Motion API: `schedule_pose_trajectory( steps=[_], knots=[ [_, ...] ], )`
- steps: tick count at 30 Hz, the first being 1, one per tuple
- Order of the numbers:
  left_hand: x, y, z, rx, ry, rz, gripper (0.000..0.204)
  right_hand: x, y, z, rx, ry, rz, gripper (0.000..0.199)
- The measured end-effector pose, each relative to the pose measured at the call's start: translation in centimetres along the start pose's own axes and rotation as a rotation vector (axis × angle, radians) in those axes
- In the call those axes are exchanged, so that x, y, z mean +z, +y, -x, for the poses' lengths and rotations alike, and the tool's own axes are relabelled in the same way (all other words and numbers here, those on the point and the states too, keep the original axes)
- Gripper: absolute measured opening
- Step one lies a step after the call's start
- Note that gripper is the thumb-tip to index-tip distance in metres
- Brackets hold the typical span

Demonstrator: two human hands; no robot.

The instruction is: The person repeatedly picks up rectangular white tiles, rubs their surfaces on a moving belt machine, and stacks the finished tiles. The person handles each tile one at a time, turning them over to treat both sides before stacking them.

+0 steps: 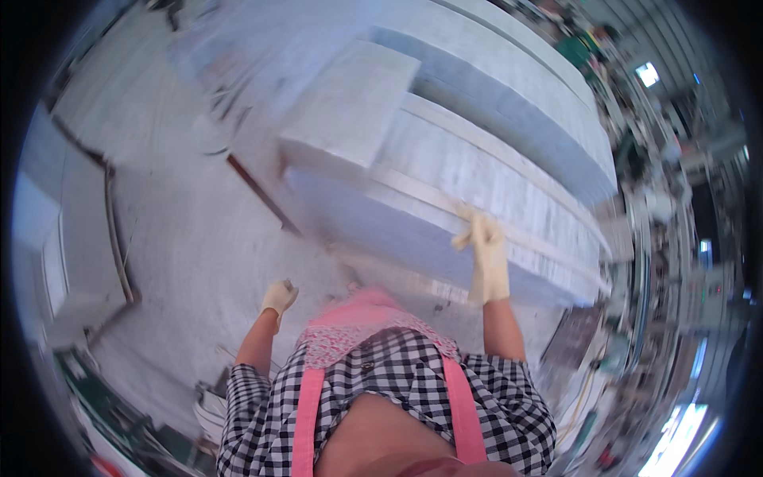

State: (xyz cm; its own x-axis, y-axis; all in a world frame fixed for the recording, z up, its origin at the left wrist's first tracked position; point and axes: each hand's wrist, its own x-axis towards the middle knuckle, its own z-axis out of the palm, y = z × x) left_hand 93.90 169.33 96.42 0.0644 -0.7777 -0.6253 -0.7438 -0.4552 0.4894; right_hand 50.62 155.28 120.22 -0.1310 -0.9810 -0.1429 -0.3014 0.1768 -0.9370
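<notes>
My right hand, in a cream glove, is over the near long edge of a big pale grey-white block. Its fingers are partly bent, with the thumb apart from them, and I see nothing held. Whether the fingertips touch the block cannot be made out. My left hand, gloved the same way, hangs low to the left of my body, away from the block. Its fingers are curled in; what they hold, if anything, is hidden. A pale rectangular block lies across the left end of the big block.
Another long pale slab lies beyond the block, with a gap between. A brown bar is on the dusty floor near the block's left end. At far left stands a pale box-like unit. Cluttered equipment lines the right.
</notes>
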Motion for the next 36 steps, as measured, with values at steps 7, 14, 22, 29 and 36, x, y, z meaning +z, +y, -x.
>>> schedule_pose_trajectory(
  steps=[7, 14, 22, 29, 36],
  knots=[
    [2.5, 0.8, -7.5, 0.104, -0.385, 0.082, 0.026, -4.5, 31.1, 26.7, 0.98, 0.193, 0.458, 0.042],
    [1.3, 3.4, -12.6, 0.234, -0.584, 0.137, 0.023, 1.6, 36.4, 36.1, 1.199, 0.585, -0.296, 0.041],
    [8.8, 10.5, -6.0, 0.26, -0.378, 0.001, 0.027, -7.7, 37.4, 28.4, 0.612, 0.184, 0.49, 0.037],
    [7.8, 22.5, -7.7, 0.403, -0.359, 0.127, 0.033, -9.7, 32.8, 20.2, 0.464, 0.177, 0.108, 0.043],
    [7.2, 35.4, -6.7, 0.648, -0.503, 0.271, 0.022, -8.3, 35.5, 23.2, 0.5, 0.25, 0.095, 0.041]
  ],
)
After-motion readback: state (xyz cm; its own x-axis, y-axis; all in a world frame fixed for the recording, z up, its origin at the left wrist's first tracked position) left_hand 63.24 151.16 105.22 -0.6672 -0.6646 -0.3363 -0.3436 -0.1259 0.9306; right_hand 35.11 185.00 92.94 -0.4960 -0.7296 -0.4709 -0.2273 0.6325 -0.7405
